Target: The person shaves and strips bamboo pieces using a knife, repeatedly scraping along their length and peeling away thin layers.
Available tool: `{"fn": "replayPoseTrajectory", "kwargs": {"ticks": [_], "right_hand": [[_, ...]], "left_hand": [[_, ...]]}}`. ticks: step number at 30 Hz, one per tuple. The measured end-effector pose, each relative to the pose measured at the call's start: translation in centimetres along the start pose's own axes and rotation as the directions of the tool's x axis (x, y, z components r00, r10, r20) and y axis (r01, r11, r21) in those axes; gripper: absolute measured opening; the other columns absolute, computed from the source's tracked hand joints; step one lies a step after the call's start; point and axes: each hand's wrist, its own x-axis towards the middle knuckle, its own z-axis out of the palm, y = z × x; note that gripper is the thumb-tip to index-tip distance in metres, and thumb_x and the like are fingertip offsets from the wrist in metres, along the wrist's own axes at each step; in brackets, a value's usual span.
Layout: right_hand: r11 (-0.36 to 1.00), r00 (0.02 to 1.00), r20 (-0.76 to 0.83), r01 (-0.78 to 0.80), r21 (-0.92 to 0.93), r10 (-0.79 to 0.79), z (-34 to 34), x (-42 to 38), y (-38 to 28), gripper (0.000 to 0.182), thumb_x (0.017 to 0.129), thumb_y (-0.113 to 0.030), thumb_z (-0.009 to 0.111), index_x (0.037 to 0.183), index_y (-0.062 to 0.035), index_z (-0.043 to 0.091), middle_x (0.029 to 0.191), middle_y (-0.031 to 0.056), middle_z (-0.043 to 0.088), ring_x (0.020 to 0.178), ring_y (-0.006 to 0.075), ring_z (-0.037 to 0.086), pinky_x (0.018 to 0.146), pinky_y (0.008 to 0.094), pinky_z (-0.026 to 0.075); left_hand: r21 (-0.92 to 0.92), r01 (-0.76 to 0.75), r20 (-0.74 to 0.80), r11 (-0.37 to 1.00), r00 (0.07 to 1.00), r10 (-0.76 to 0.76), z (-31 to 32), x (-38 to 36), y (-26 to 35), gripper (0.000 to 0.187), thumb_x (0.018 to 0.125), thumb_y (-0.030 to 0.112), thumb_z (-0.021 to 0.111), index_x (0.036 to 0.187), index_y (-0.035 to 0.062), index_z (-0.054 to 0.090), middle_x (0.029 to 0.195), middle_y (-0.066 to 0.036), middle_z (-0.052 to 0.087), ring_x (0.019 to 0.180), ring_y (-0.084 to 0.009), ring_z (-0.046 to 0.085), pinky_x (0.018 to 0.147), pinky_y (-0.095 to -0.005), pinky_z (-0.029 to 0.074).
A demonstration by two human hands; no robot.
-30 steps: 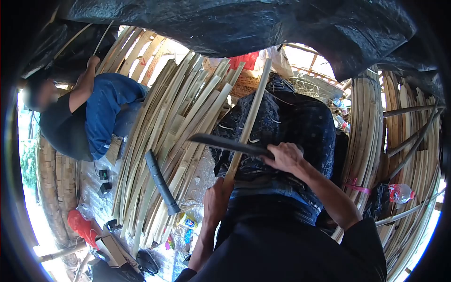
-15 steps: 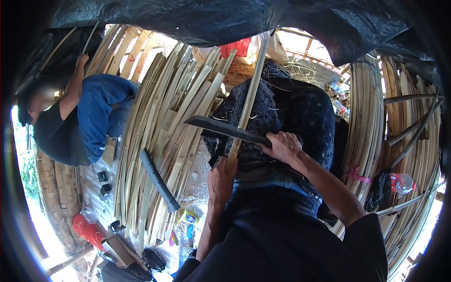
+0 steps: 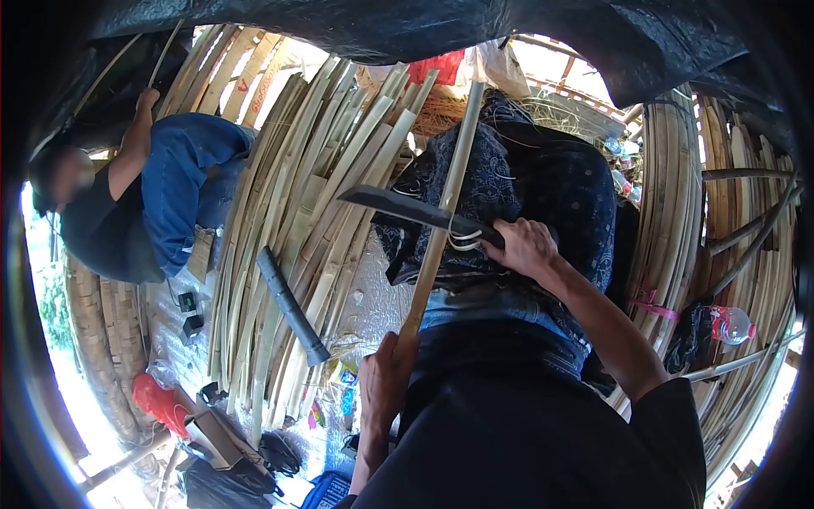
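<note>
My left hand [image 3: 387,378] is closed round the near end of a long bamboo strip [image 3: 432,265], which slants away across my lap. In my right hand [image 3: 524,246] is the handle of a machete [image 3: 398,206], its dark blade pointing left and lying across the strip. Pale curled shavings [image 3: 465,239] hang by the blade close to my right fingers. Under the strip, a dark patterned cloth [image 3: 543,182] covers my legs.
Many split bamboo strips [image 3: 297,204] lie to the left, with a dark tube-like sheath [image 3: 291,305] on them. Another person [image 3: 119,204] sits at far left. A bamboo bundle [image 3: 666,195] and a plastic bottle [image 3: 733,325] are at right. Black plastic sheeting [image 3: 381,30] hangs overhead.
My left hand has drawn back toward my body with the bamboo strip. Curled shavings now show at the machete blade beside my right hand. The view has shifted slightly.
</note>
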Motion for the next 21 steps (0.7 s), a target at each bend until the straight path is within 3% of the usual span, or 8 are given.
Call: {"fn": "replayPoseTrajectory", "kwargs": {"ticks": [7, 13, 16, 21], "right_hand": [[1.0, 1.0, 0.027, 0.011, -0.02, -0.01, -0.2, 0.0, 0.2, 0.05, 0.094, -0.054, 0.071, 0.1, -0.0044, 0.073, 0.072, 0.0248, 0.071, 0.072, 0.044, 0.074, 0.069, 0.0529, 0.062], [0.996, 0.992, 0.09, 0.089, -0.002, -0.089, -0.7, -0.4, 0.1, 0.053, 0.096, -0.057, 0.068, 0.09, -0.0039, 0.071, 0.069, 0.0207, 0.071, 0.069, 0.0406, 0.075, 0.07, 0.0521, 0.062], [0.996, 0.995, 0.049, 0.091, -0.004, -0.091, 0.0, -0.4, 0.4, 0.046, 0.094, -0.052, 0.072, 0.094, -0.0056, 0.072, 0.07, 0.0226, 0.071, 0.067, 0.0403, 0.074, 0.064, 0.0511, 0.062], [0.998, 0.993, -0.099, 0.064, -0.022, -0.065, 0.5, -0.1, 0.5, 0.049, 0.093, -0.054, 0.073, 0.088, -0.0047, 0.072, 0.066, 0.0211, 0.069, 0.064, 0.0404, 0.074, 0.061, 0.05, 0.062]], "left_hand": [[0.011, -0.028, -0.025, 1.0, 0.999, 0.028, 1.1, 1.7, -1.1, 0.031, 0.101, 0.033, 0.07, 0.098, 0.0036, 0.061, 0.076, -0.028, 0.068, 0.078, -0.051, 0.068, 0.063, -0.0565, 0.049], [-0.038, -0.149, -0.081, 0.988, 0.986, 0.145, 4.3, 9.2, 1.2, 0.033, 0.103, 0.036, 0.066, 0.099, 0.0033, 0.063, 0.08, -0.028, 0.069, 0.081, -0.0515, 0.068, 0.068, -0.0591, 0.05], [0.003, -0.213, -0.103, 0.977, 0.972, 0.213, 5.6, 12.9, 2.7, 0.034, 0.103, 0.036, 0.066, 0.099, 0.0027, 0.064, 0.081, -0.029, 0.069, 0.083, -0.0517, 0.067, 0.07, -0.0596, 0.05], [0.02, -0.239, -0.094, 0.971, 0.966, 0.24, 5.8, 13.4, 2.5, 0.034, 0.102, 0.035, 0.067, 0.101, 0.0015, 0.065, 0.081, -0.029, 0.069, 0.084, -0.0517, 0.067, 0.07, -0.0596, 0.05]]}}
